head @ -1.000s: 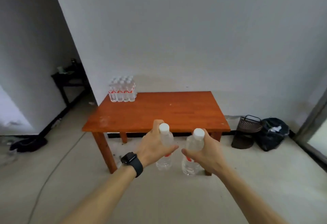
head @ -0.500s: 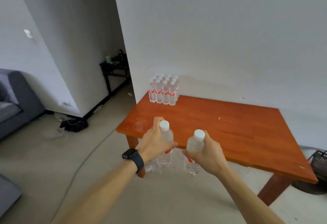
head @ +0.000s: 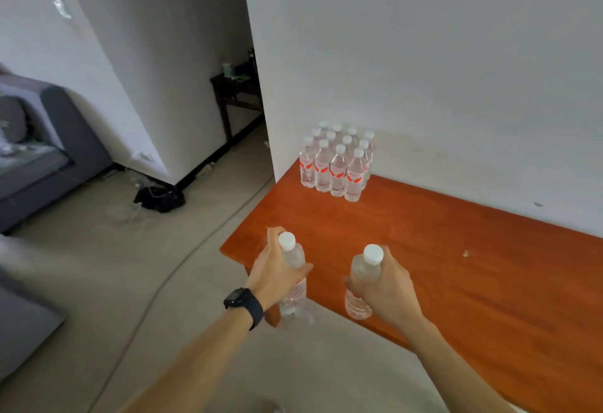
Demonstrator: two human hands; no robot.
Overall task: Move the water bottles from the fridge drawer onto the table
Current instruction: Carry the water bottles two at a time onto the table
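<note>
I carry one water bottle in each hand. My left hand (head: 277, 277) has its grip wrapped around the upper body of the left bottle (head: 293, 277), thumb across the front, white cap clear above my fingers. My right hand (head: 383, 288) is clenched the same way around the right bottle (head: 360, 285). Both bottles are upright and in the air, over the near left corner of the worktop (head: 456, 266), neither one touching the wood as far as I can judge.

A good share of the job looks done: a cluster of bottles (head: 337, 164) already stands at the far left corner of the worktop, tight against the wall, in neat rows. I count about a dozen caps, though the back ones are hard to separate.

What is left for this pair is to set them down, probably beside that cluster. The fridge drawer is out of sight, so I cannot tell how many bottles remain in it.
</note>
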